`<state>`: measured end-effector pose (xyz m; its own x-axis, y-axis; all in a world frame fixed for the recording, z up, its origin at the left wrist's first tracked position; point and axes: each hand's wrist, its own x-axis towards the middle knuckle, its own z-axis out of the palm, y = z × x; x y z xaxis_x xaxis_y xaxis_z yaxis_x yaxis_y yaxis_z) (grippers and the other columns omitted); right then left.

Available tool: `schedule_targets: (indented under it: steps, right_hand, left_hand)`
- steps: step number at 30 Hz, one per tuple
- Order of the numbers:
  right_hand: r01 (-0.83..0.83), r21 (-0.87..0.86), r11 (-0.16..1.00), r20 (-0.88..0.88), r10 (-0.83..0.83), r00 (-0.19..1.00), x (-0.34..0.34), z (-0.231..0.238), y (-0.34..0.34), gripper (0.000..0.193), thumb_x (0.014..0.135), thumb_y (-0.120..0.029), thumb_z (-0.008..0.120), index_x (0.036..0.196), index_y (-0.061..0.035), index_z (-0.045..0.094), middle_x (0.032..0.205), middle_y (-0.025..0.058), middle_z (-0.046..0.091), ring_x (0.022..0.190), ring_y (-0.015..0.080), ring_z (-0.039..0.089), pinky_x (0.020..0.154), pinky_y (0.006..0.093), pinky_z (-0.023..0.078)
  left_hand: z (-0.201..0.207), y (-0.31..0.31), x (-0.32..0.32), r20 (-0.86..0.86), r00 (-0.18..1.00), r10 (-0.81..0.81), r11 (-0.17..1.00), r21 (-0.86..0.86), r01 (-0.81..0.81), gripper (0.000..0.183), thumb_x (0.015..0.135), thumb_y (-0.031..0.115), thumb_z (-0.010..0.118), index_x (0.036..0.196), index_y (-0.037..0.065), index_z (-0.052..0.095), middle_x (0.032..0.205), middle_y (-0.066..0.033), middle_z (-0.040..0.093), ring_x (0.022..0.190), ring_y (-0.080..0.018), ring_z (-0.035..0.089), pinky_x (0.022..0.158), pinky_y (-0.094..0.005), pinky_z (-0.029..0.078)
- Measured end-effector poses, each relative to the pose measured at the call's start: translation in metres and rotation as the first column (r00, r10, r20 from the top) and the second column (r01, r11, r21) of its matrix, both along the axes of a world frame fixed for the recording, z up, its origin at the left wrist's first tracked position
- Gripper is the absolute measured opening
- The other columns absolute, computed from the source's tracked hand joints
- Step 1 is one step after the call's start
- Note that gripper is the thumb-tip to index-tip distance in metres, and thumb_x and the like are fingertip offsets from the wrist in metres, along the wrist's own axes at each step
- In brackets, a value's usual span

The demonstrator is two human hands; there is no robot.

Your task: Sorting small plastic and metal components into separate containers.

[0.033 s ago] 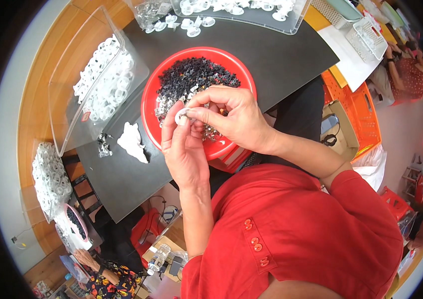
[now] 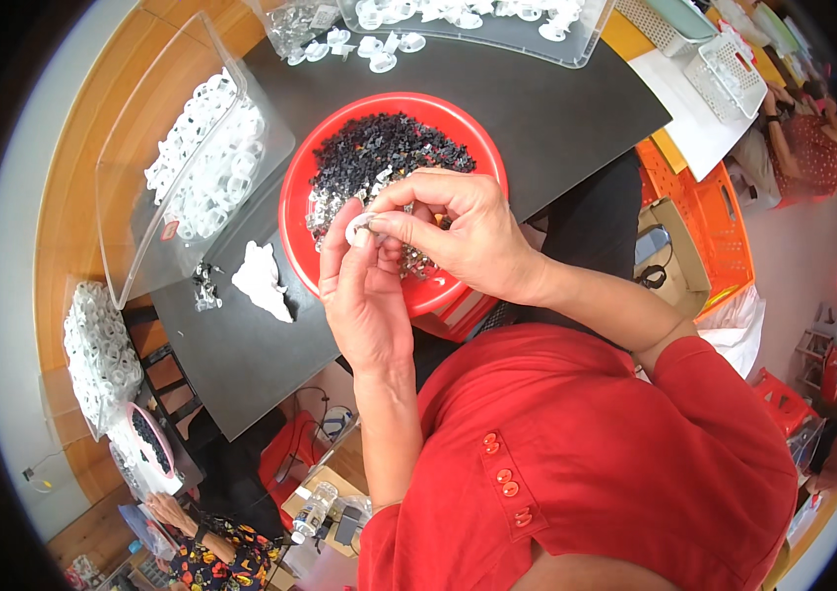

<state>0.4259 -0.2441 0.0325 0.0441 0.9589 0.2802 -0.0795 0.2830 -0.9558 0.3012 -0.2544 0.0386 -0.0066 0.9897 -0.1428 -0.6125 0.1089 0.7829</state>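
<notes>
Over the red bowl [image 2: 292, 212], both hands are pinching one white ring [image 2: 359, 228] — left hand [image 2: 364, 295], right hand [image 2: 458, 236] — many black pieces [image 2: 379, 148] are still waiting.

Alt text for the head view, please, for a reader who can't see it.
Both hands, left hand and right hand, pinch a small white ring over a red bowl of tiny black parts on a black table; clear tray of white rings left.

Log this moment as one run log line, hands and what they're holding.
left hand: holds small white ring | right hand: pinching same ring | below: red bowl of small black parts | left: clear tray of white rings
</notes>
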Motion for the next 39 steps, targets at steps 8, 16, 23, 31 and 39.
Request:
schedule_targets:
  steps: [8,16,23,31,39]
  right_hand:
    - [-0.056,0.074,0.996,0.093,0.049,0.994,0.008,0.006,0.013,0.011,0.084,-0.010,0.067,0.088,-0.0002,0.069,0.078,0.0066,0.068,0.057,0.0059,0.058,0.050,0.0219,0.045]
    - [0.043,0.112,0.993,0.595,-0.102,0.797,0.065,0.016,0.039,0.016,0.084,-0.014,0.067,0.092,-0.0003,0.066,0.080,0.0058,0.064,0.071,0.0114,0.062,0.062,0.0280,0.048]
    - [-0.037,0.142,0.989,0.799,-0.093,0.594,0.076,-0.001,0.031,0.011,0.081,-0.012,0.064,0.085,-0.0013,0.064,0.085,0.0116,0.063,0.080,0.0323,0.061,0.071,0.0399,0.049]
    - [-0.102,0.185,0.977,0.910,-0.131,0.392,0.056,-0.011,0.036,0.007,0.082,-0.014,0.063,0.085,-0.0085,0.066,0.087,0.0054,0.058,0.082,0.0239,0.059,0.072,0.0376,0.041]
    - [-0.172,0.226,0.959,0.929,-0.159,0.333,0.050,-0.007,0.040,0.009,0.076,-0.010,0.059,0.072,-0.0042,0.065,0.080,0.0110,0.060,0.079,0.0267,0.062,0.069,0.0413,0.040]
  left_hand:
    - [0.004,0.005,-0.002,-0.037,0.999,-0.026,0.999,0.019,0.027,0.048,0.093,0.006,0.052,0.137,-0.007,0.039,0.108,-0.0092,0.060,0.088,-0.0127,0.060,0.081,-0.0245,0.050]
    - [-0.006,0.011,-0.027,0.051,0.998,0.020,0.999,0.046,-0.023,0.042,0.092,0.001,0.049,0.133,-0.005,0.041,0.125,-0.0247,0.051,0.091,-0.0163,0.058,0.083,-0.0273,0.050]
    - [-0.004,0.010,-0.020,-0.038,0.999,-0.024,1.000,0.010,0.025,0.038,0.093,0.006,0.051,0.129,-0.006,0.045,0.120,-0.0221,0.054,0.088,-0.0159,0.058,0.082,-0.0269,0.050]
    - [-0.003,0.010,-0.017,-0.023,1.000,-0.017,1.000,-0.008,0.016,0.037,0.095,0.013,0.053,0.125,-0.007,0.047,0.117,-0.0214,0.056,0.089,-0.0160,0.059,0.080,-0.0268,0.051]
    - [-0.004,0.009,-0.014,-0.131,0.991,-0.004,1.000,0.003,0.004,0.031,0.096,0.016,0.053,0.119,-0.005,0.053,0.110,-0.0198,0.061,0.080,-0.0149,0.061,0.075,-0.0256,0.052]
